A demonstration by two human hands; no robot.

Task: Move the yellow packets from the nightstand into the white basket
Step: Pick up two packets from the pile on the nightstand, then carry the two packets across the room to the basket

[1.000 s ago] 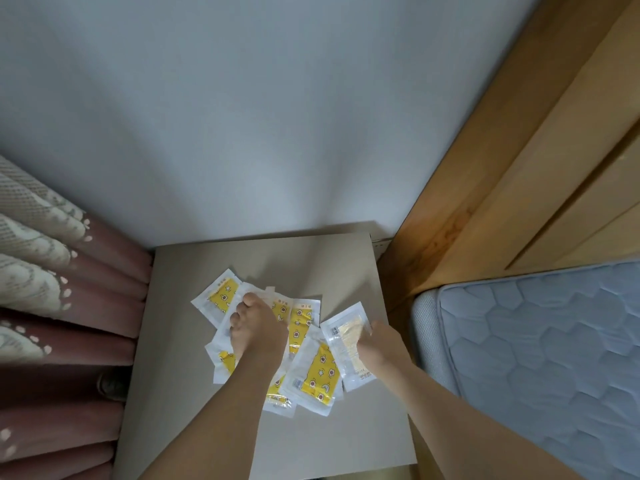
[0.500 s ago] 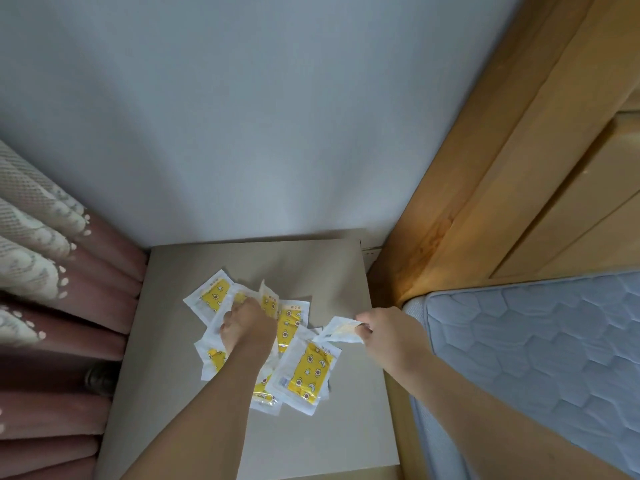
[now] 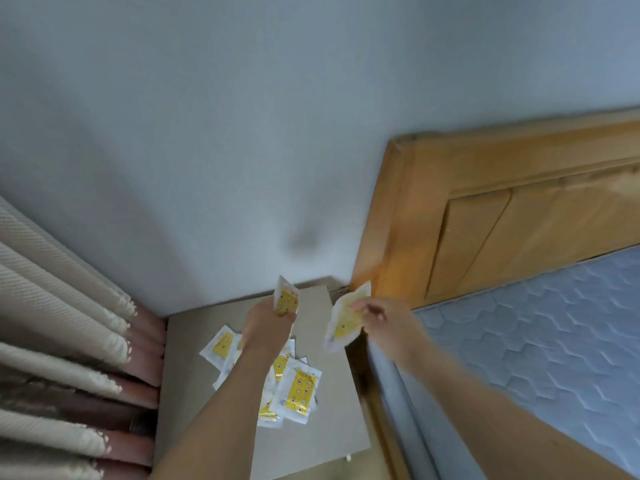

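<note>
Glossy plastic packets (image 3: 298, 389); wooden headboard (image 3: 485, 216).

Soft, dim, even daylight; no glare. Motion blur smears the whole frame. Wide-angle distortion bends lines at the edges.

We are in a bedroom of a home. A wooden headboard (image 3: 512, 216) stands against the plain pale wall (image 3: 242, 116), and a blue quilted mattress (image 3: 540, 341) lies right below it. Just beside the bed we see a small grey nightstand (image 3: 322, 434) pushed into the corner. On the other side hang pleated curtains (image 3: 59, 323), cream above and dusky pink lower down, touching the nightstand's edge.
</note>
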